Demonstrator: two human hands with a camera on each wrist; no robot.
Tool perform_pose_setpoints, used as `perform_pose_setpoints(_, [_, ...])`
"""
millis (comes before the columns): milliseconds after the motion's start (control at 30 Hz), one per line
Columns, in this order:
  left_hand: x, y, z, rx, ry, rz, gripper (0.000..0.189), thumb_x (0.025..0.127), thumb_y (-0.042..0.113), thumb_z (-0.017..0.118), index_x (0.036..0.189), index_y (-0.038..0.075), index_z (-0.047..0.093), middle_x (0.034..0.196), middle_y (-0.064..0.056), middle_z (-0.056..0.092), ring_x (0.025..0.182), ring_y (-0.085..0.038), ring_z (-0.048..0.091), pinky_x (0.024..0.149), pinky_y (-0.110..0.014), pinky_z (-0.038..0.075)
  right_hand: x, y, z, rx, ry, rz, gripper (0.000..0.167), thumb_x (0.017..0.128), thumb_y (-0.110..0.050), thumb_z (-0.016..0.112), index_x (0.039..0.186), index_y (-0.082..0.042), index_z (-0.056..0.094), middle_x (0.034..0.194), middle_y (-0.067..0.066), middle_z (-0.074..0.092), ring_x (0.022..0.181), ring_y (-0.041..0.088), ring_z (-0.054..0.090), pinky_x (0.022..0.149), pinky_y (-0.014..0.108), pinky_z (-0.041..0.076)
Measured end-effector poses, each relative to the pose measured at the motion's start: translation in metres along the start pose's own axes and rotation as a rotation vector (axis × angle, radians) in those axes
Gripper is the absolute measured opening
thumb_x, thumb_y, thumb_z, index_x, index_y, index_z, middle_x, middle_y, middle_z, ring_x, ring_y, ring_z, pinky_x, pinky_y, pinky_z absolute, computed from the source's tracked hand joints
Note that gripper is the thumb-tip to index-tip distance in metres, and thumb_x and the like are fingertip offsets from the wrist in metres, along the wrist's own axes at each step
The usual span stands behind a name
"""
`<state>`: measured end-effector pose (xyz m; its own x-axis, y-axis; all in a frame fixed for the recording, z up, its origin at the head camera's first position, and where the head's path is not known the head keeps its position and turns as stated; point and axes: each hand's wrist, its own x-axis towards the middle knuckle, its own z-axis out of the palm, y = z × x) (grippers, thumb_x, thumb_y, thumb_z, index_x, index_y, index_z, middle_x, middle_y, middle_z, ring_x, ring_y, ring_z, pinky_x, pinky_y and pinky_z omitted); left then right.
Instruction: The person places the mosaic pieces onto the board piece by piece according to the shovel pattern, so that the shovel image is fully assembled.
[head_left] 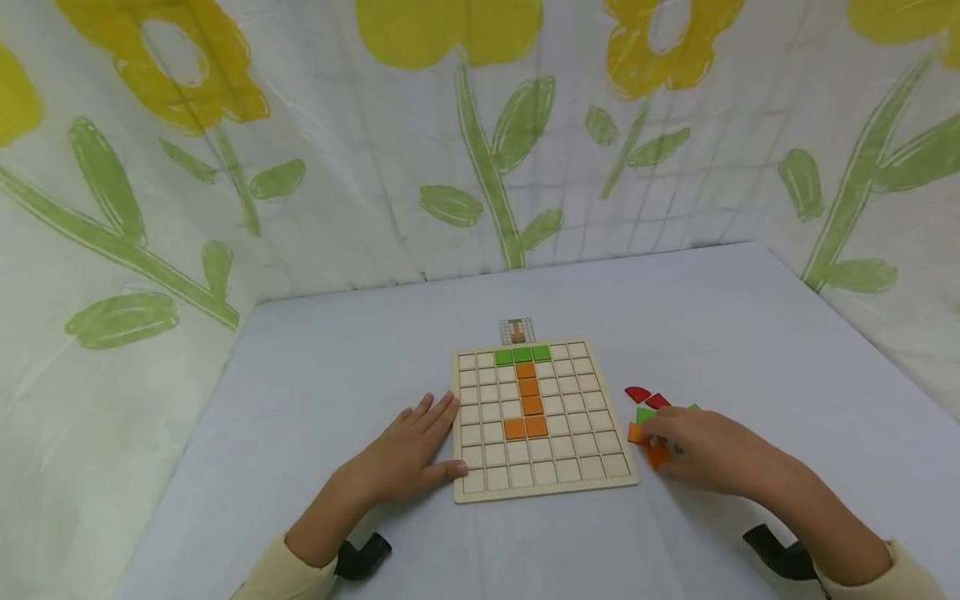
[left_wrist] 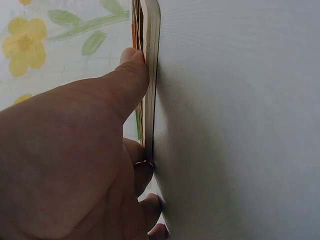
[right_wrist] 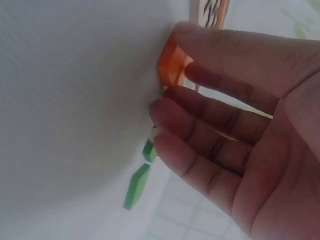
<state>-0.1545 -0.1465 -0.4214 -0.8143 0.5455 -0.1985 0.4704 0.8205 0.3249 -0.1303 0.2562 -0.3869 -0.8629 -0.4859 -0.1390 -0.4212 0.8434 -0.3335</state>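
A square wooden grid board [head_left: 525, 492] lies on the table, with a row of green square tiles [head_left: 522, 355] near its far edge. Below them runs a column of orange tiles [head_left: 529, 387], turning left at its lower end. My left hand [head_left: 405, 454] rests at the board's left side, fingers extended, thumb on the rim. Right of the board, my right hand [head_left: 708, 450] is over loose pieces, pinching an orange tile [right_wrist: 171, 62] between thumb and forefinger, close to the table. Another orange tile [head_left: 636, 433] lies beside the fingertips. The other right fingers are loosely bent.
Two red pieces [head_left: 638, 394] and a green tile [head_left: 645, 415] lie just beyond my right hand. More green pieces [right_wrist: 136, 187] are partly hidden behind it. A small pattern card [head_left: 517, 331] lies at the board's far edge. Flower-printed cloth [head_left: 337, 208] hangs behind the table.
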Motion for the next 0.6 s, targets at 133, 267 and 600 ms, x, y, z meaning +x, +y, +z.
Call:
perform_pose_setpoints(133, [-0.0001, 0.0005, -0.0018, -0.017, 0.003, 0.009, 0.092, 0.096, 0.063, 0.052, 0.160, 0.005, 0.019, 0.166, -0.008, 0.017, 0.151, -0.035, 0.011, 0.118, -0.055, 0.016, 0.0001, 0.0011, 0.0030, -0.005, 0.019, -0.010, 0.032, 0.077, -0.007, 0.086, 0.105, -0.015, 0.074, 0.098, -0.009, 0.064, 0.079, 0.010, 0.051, 0.069, 0.029, 0.051])
perform_pose_setpoints(267, [-0.0006, 0.0010, -0.0027, -0.025, 0.006, 0.013, 0.092, 0.096, 0.064, 0.052, 0.160, 0.005, 0.020, 0.166, -0.008, 0.018, 0.151, -0.035, 0.011, 0.118, -0.056, 0.016, 0.0004, 0.0023, 0.0049, -0.021, 0.038, -0.033, 0.029, 0.078, -0.004, 0.084, 0.101, -0.015, 0.072, 0.087, -0.013, 0.058, 0.074, 0.008, 0.047, 0.065, 0.026, 0.047])
perform_pose_setpoints(600, [-0.0001, 0.0008, -0.0020, -0.018, 0.002, 0.004, 0.093, 0.096, 0.066, 0.051, 0.160, 0.006, 0.020, 0.166, -0.008, 0.018, 0.151, -0.035, 0.011, 0.118, -0.055, 0.015, 0.0044, -0.0008, 0.0061, -0.048, 0.053, -0.070, 0.023, 0.078, -0.002, 0.081, 0.095, -0.014, 0.071, 0.080, -0.013, 0.054, 0.069, 0.007, 0.045, 0.061, 0.023, 0.045])
